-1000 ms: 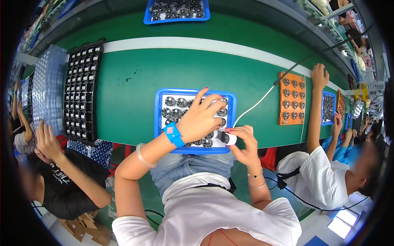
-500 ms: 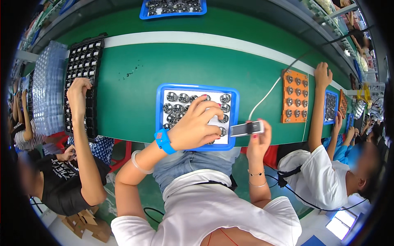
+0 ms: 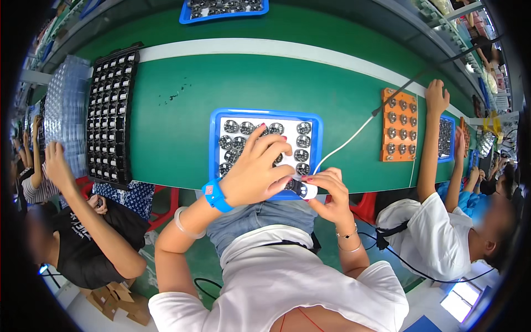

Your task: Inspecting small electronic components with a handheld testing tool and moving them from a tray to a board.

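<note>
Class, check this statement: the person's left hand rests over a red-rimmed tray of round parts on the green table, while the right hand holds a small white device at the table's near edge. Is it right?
Not quite. The head view shows the tray has a blue rim, not red. The rest holds: the left hand rests over its round parts on the green table, and the right hand holds the small white device at the near edge.

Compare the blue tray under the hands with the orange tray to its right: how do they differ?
The blue tray is wider with a white inside; the orange tray is narrow and upright. The left hand covers part of the blue tray; the orange tray lies untouched. Both hold rows of small round parts on the green bench.
</note>
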Available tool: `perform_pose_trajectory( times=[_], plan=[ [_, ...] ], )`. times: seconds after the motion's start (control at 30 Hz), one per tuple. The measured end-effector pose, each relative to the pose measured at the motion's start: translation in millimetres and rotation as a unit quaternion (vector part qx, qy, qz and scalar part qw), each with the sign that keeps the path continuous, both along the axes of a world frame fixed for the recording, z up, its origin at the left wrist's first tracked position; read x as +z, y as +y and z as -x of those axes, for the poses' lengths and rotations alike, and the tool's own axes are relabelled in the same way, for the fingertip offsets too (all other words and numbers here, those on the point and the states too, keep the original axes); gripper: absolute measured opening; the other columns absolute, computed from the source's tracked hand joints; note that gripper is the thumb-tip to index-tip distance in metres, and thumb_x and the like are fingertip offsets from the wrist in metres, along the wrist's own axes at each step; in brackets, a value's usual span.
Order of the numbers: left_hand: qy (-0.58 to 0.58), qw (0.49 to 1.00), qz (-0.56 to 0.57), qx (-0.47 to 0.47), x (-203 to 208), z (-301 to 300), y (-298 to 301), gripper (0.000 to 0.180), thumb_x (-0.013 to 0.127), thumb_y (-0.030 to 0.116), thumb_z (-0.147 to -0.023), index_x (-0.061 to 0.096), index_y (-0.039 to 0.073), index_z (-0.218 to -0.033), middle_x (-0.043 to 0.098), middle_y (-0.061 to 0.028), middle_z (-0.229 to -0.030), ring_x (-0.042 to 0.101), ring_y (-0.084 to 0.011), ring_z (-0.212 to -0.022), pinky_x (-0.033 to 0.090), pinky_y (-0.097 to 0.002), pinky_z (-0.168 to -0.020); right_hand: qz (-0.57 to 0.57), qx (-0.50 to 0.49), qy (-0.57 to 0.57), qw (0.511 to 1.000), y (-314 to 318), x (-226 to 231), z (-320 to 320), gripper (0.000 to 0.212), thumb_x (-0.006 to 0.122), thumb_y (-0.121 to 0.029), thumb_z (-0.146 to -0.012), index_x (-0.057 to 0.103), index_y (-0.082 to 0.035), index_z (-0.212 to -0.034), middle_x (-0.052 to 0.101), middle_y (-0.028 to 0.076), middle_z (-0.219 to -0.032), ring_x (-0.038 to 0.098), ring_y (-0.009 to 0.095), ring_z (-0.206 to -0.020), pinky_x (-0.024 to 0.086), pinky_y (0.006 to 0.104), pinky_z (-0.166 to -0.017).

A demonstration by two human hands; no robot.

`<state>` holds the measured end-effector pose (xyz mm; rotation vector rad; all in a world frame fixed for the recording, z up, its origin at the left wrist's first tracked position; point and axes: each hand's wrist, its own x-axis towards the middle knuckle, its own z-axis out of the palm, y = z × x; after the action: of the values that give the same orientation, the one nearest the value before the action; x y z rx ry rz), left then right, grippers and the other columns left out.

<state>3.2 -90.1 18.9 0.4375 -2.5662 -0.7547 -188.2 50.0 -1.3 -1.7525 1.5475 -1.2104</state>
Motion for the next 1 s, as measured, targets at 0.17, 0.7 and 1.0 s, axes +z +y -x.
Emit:
perform_pose_trajectory(
  times=[0.17,0.7,1.0],
  plan=[
    [-0.029,0.999,-0.025,-0.028,-3.0,-9.5,15.0,0.02,0.078,0.023,-0.069,0.067,0.017,-0.084,0.051,-0.0037,-0.108,0.046,-0.0262,-0.116,0.026,-0.058,-0.109,-0.006,-0.01,-0.01,1.0,2.2,-3.6,2.0,0.035,0.075,-0.008,-0.068,0.067,-0.005,-0.102,0.07,0.007,-0.101,0.064,0.021,-0.088,0.041,0.0353,-0.085],
    [0.002,0.998,-0.048,0.042,4.7,-5.2,12.9,0.023,0.077,0.021,-0.07,0.069,0.017,-0.091,0.047,-0.0033,-0.091,0.049,-0.024,-0.098,0.027,-0.0566,-0.108,-0.007,-0.065,0.044,0.997,-81.0,8.2,4.2,0.038,0.072,-0.005,-0.074,0.063,-0.004,-0.111,0.067,0.008,-0.11,0.057,0.023,-0.097,0.042,0.034,-0.091],
    [0.007,0.99,0.038,0.135,-7.4,6.3,-41.4,0.013,0.074,0.015,-0.072,0.069,0.012,-0.083,0.048,-0.0059,-0.092,0.048,-0.0274,-0.099,0.035,-0.0496,-0.1,-0.022,-0.069,0.024,0.997,-80.3,2.4,4.5,0.036,0.071,-0.006,-0.076,0.063,-0.004,-0.112,0.067,0.007,-0.11,0.058,0.022,-0.1,0.042,0.0333,-0.093]
  ],
)
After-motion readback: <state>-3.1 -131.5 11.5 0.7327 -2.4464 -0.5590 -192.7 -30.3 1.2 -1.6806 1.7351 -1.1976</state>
